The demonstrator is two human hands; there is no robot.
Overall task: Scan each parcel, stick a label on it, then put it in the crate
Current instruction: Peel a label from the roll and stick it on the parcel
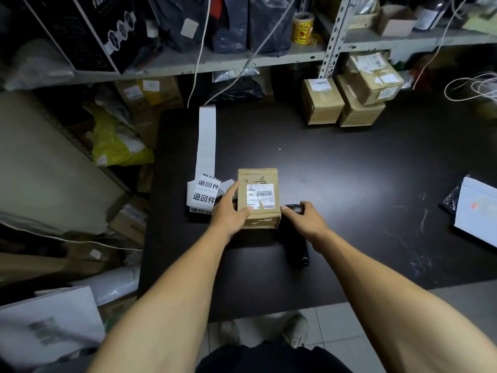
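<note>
A small brown cardboard parcel [258, 179] with a white barcode label on top sits on the black table [336, 162]. My left hand [228, 211] grips the parcel's left side, thumb on its top. My right hand [304, 219] is closed around a black handheld scanner [294, 240] just right of the parcel, the scanner's head close to the parcel's edge. A strip of white labels [205, 162] printed with black characters lies left of the parcel, partly under my left hand. No crate is identifiable in view.
Three brown boxes [349, 100] are stacked at the table's back right. A white mailer [478, 211] lies at the right edge. Metal shelves [269, 57] with bags and boxes stand behind. Parcels and bags pile up on the left floor.
</note>
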